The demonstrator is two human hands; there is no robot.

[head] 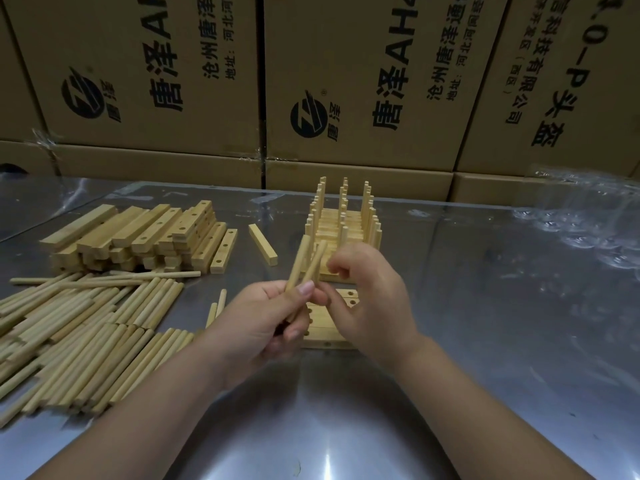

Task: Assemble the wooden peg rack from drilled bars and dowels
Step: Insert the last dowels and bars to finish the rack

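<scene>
My left hand (pixel 263 323) grips two wooden dowels (pixel 306 263) that stick up and lean to the right. My right hand (pixel 372 299) hovers beside their upper ends with the fingers curled and pinched, and I cannot tell whether it touches one of them. Under both hands several drilled bars (pixel 329 332) lie flat side by side, holes up. Behind them stand finished peg racks (pixel 343 216), bars with upright dowels in rows.
A stack of drilled bars (pixel 138 237) lies at the left back, with one loose bar (pixel 263 244) beside it. A large heap of loose dowels (pixel 79 334) covers the left front. Cardboard boxes (pixel 346 81) wall off the far edge of the shiny table (pixel 502 306).
</scene>
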